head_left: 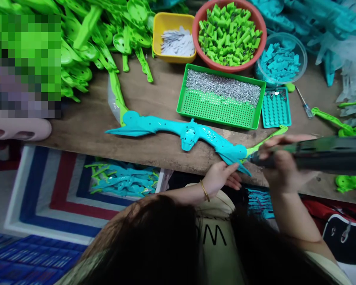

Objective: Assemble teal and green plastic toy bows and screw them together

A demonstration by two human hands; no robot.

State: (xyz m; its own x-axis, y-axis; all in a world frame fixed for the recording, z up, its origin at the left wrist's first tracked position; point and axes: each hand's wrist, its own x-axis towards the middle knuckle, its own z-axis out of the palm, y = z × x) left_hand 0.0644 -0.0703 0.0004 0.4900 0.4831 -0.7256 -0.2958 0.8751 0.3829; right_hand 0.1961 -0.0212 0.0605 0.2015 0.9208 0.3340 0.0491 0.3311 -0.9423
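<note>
A turquoise plastic toy bow [172, 126] lies across the wooden table, with bright green limbs at both ends. My left hand [221, 177] grips the pointed tip at its right end, thumb on top and fingers beneath. In my right hand [281, 166] is a dark electric screwdriver [329, 154], held level and blurred by motion. Its front end is at the bow's right end, beside the right green limb [268, 139]; whether it touches a screw I cannot tell. Above the bow stands a green perforated tray [222, 113] holding many small silver screws.
Behind the tray stand a yellow bowl [173, 58] of pale strips, a red bowl [230, 68] of green cylinders and a clear tub [305, 63] of turquoise pieces. A small turquoise tray [275, 109] and a screwdriver [305, 106] lie at right. Green parts [89, 27] heap at left.
</note>
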